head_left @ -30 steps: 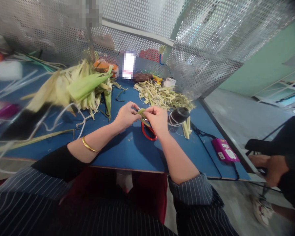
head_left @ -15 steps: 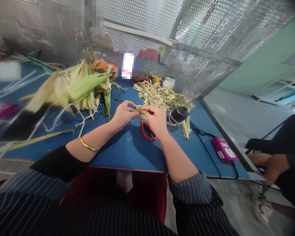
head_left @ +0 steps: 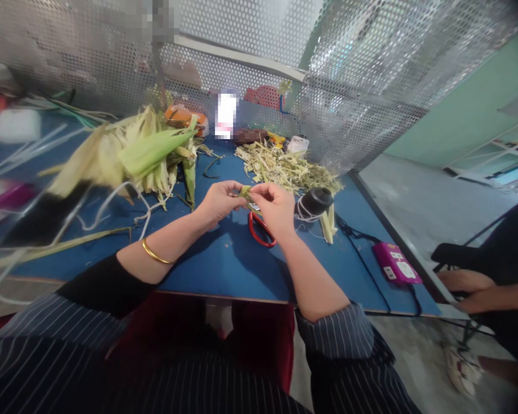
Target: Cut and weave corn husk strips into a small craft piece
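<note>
The left hand (head_left: 218, 206) and right hand (head_left: 278, 210) pinch a small green husk piece (head_left: 244, 192) in a narrow grip from opposite sides, apparently to steady it above the tabletop (head_left: 216, 276), near red-handled scissors (head_left: 265, 244).

1 head-worn camera; looks forward and down across the table (head_left: 224, 264)

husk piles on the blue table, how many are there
2: a pile of long leaves beyond and left of the left hand, a shredded heap beyond the right hand.
</note>
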